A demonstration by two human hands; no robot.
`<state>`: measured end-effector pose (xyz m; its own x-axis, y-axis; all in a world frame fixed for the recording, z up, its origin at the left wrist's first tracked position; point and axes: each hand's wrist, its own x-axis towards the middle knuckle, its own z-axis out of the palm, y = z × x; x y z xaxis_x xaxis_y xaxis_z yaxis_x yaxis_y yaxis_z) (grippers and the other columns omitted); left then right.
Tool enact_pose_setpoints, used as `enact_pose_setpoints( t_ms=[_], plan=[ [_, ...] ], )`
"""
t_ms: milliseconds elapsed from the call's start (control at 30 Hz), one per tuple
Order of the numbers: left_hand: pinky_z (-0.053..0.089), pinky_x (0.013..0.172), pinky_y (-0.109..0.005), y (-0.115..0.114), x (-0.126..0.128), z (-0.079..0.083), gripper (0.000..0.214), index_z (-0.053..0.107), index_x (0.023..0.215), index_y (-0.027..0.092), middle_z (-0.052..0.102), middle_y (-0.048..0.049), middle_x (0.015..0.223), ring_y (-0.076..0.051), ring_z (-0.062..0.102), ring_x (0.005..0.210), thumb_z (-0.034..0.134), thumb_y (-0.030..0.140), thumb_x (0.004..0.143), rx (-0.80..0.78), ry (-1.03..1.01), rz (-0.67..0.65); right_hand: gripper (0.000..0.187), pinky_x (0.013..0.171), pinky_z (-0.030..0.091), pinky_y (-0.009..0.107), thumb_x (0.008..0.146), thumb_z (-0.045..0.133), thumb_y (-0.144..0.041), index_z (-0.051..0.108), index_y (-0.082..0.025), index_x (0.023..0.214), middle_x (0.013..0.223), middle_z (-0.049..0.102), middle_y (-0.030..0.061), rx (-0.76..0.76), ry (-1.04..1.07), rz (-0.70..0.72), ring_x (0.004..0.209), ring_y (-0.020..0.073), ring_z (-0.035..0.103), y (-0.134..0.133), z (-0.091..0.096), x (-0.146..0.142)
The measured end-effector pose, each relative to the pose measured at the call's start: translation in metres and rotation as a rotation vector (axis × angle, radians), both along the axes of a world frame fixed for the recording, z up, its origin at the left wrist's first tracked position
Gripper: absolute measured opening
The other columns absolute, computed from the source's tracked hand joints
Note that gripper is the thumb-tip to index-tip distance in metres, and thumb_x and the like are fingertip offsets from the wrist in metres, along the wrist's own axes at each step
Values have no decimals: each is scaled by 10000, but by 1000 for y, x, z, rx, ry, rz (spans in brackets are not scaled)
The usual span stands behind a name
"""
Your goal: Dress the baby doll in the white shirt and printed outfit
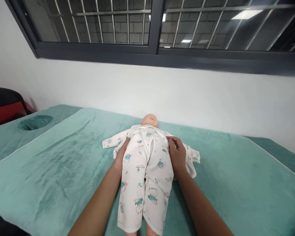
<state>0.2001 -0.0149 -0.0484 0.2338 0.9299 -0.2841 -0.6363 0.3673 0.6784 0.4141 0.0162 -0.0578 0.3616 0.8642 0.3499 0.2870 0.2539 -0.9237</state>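
A baby doll (149, 120) lies on its back, head toward the wall, in a white printed long-sleeved top (116, 140) and matching trousers (153, 193). The trousers reach high over its belly, and its feet end of the legs shows at the bottom edge. My left hand (122, 152) lies along the left side of the trousers near the waist; its fingers are mostly hidden. On the opposite side my right hand (177, 154) has its fingers bent and pinched at the trousers' upper side edge. The top's right flap spreads out beyond that wrist.
A green plush cover (71, 164) is spread over a padded bed, with a round hole (36, 122) at its left end. Behind stands a white wall (211, 101) under a dark-framed barred window (152, 29). A black and red chair (6, 106) is at far left.
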Motion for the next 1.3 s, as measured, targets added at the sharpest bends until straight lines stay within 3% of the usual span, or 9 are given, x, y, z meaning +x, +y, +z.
enact_pose_setpoints(
  t_ms=[100,267,467,733,867,1000,1067,1167,1300],
  plan=[
    [390,1085,-399,2,1,7,361,696,1074,190,733,-61,1060,-301,530,1245,606,453,845,115,153,117,284,887,460,361,833,529,-391,677,-222,1007,1104,700,70,1,-61,62,989,223,621,15,5,-1],
    [370,1080,-494,13,-1,5,227,741,807,160,744,-115,987,-388,553,1202,640,361,777,248,598,285,285,922,438,374,802,561,-407,707,-216,956,1049,711,57,-89,-233,294,988,223,617,58,26,-4],
    [417,1025,-506,27,-9,-5,211,751,857,209,736,-94,1052,-373,548,1217,664,337,714,370,724,243,266,749,438,298,743,617,-450,662,-189,773,878,698,11,-230,-305,556,808,184,596,78,41,2],
    [466,945,-434,36,-11,-22,162,741,822,207,749,-79,978,-334,640,1044,632,235,706,456,913,315,238,676,372,308,802,531,-449,561,-219,751,754,622,6,-214,-494,200,707,181,518,93,27,-12],
    [470,908,-453,41,-13,-37,215,714,901,193,735,-77,915,-305,644,951,555,268,775,393,983,468,264,659,371,306,811,534,-453,580,-216,706,751,643,25,-196,-541,185,694,183,527,94,32,-17],
    [470,940,-402,38,-13,-34,268,685,1005,209,710,-57,1032,-244,637,990,528,232,789,421,921,616,215,730,391,315,828,548,-413,653,-226,814,902,676,41,-81,-608,224,817,202,569,85,45,-27],
    [440,1003,-376,34,-11,-25,267,700,1021,224,702,-43,1106,-227,618,1076,533,257,816,530,823,576,197,750,398,317,852,523,-359,669,-228,835,927,681,42,-6,-661,307,845,204,583,82,54,-36],
    [351,1103,-361,29,-8,-13,241,723,999,228,654,-43,1242,-225,528,1244,563,307,837,698,728,379,185,738,400,309,849,531,-306,672,-225,760,883,692,33,27,-802,502,840,203,594,88,67,-52],
    [332,1105,-376,30,-5,-12,112,676,872,217,577,-58,1345,-232,470,1300,619,263,788,688,746,322,118,672,381,286,731,690,-291,633,-224,652,780,680,22,-63,-960,632,788,198,581,107,76,-70]
  ],
)
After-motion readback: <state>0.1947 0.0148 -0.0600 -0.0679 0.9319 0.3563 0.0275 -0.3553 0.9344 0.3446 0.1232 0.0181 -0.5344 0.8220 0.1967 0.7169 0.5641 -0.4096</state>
